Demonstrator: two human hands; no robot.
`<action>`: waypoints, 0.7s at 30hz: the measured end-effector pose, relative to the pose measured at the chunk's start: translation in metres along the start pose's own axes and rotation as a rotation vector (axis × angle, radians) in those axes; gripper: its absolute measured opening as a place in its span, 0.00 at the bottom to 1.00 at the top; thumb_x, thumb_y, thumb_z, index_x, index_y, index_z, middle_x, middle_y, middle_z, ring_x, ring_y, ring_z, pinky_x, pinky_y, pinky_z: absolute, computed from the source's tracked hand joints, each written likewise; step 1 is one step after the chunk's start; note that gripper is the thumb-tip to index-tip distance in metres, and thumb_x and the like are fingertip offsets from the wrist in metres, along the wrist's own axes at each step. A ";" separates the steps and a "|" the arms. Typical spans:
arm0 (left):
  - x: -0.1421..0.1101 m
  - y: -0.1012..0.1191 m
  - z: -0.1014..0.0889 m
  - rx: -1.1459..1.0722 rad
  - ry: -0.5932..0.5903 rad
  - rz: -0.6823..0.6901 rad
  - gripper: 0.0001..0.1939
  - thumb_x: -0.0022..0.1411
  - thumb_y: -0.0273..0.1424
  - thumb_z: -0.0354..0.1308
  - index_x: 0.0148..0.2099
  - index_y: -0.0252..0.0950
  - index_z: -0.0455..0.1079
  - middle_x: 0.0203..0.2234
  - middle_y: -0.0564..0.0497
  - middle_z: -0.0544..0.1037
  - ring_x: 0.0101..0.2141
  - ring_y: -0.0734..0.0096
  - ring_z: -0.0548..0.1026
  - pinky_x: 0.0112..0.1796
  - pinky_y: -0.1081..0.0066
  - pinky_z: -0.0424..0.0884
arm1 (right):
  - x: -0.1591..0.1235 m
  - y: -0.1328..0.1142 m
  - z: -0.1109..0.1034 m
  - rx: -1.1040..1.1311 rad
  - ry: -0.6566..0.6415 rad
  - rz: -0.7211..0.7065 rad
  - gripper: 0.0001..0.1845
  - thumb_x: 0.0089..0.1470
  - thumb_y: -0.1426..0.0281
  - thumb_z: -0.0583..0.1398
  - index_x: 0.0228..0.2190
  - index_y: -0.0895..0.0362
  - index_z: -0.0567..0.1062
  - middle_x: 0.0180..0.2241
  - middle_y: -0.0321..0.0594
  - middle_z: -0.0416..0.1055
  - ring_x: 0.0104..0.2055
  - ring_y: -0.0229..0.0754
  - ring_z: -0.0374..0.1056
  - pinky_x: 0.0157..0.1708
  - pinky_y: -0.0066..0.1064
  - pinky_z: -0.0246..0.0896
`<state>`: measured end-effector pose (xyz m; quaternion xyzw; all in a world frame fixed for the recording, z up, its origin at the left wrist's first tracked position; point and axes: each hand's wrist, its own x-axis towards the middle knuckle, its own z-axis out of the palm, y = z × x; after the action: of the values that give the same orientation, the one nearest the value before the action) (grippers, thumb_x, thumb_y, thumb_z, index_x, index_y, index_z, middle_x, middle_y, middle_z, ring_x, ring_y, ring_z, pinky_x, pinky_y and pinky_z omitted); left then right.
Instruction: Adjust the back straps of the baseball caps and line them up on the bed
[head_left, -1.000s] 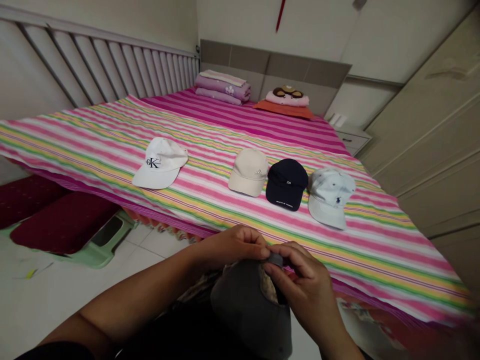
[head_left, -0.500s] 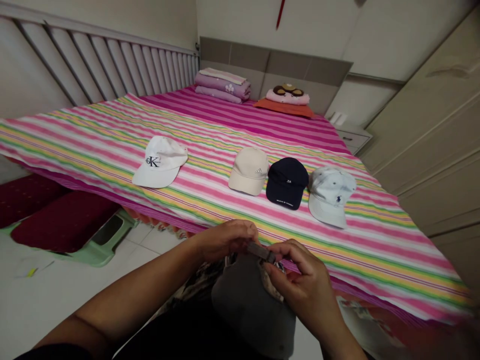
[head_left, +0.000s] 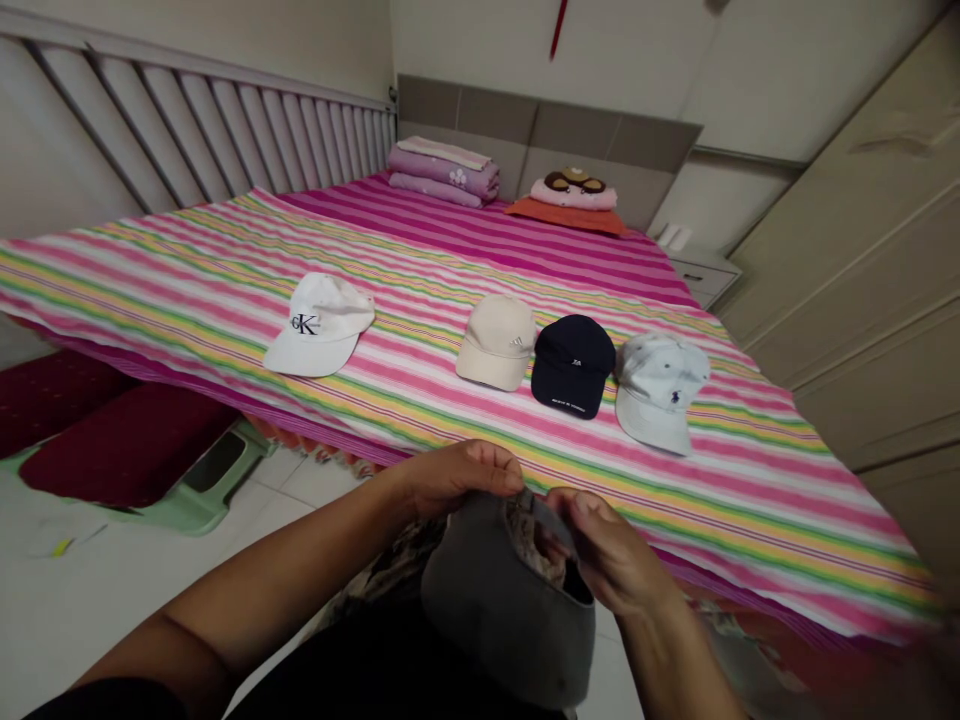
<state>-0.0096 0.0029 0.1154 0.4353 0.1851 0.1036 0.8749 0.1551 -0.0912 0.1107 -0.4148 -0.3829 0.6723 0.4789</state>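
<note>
A dark grey cap is held low in front of my body, its back opening and strap facing up. My left hand pinches the cap's strap end near the top of the opening. On the other side, my right hand grips the strap and the edge of the opening, its fingertips partly hidden. Beyond my hands on the bed lie a beige cap, a navy cap and a pale blue cap side by side. Farther left sits a white cap with black letters.
The bed carries a striped cover. Folded purple bedding and a pink folded item rest by the headboard. A green stool with a red top stands left, a wardrobe right.
My right hand has turned and shifted slightly right and down along the cap's opening. The strap has swung from lying across the top to stretching along the opening, which now shows wider.
</note>
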 end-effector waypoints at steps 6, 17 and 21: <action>0.004 -0.003 -0.015 0.022 -0.067 -0.009 0.21 0.43 0.41 0.64 0.32 0.27 0.71 0.22 0.50 0.73 0.23 0.79 0.69 0.26 0.78 0.62 | 0.002 0.003 -0.003 0.317 -0.075 -0.048 0.13 0.43 0.61 0.61 0.21 0.57 0.66 0.14 0.28 0.54 0.14 0.29 0.47 0.16 0.23 0.41; 0.010 -0.015 -0.042 -0.172 -0.156 0.060 0.23 0.41 0.33 0.65 0.39 0.24 0.71 0.30 0.43 0.76 0.31 0.70 0.73 0.37 0.71 0.65 | 0.008 0.015 -0.042 0.168 -0.095 0.126 0.23 0.34 0.57 0.66 0.25 0.66 0.74 0.19 0.42 0.69 0.20 0.35 0.62 0.21 0.24 0.53; 0.014 -0.017 -0.049 -0.232 -0.139 0.072 0.20 0.43 0.31 0.64 0.37 0.23 0.71 0.28 0.42 0.76 0.29 0.69 0.73 0.36 0.70 0.65 | 0.009 0.021 -0.048 0.246 -0.084 0.067 0.19 0.25 0.61 0.69 0.20 0.62 0.74 0.14 0.36 0.67 0.16 0.34 0.60 0.18 0.24 0.55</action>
<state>-0.0164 0.0331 0.0719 0.3439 0.0950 0.1253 0.9257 0.1906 -0.0817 0.0725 -0.3369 -0.3032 0.7466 0.4870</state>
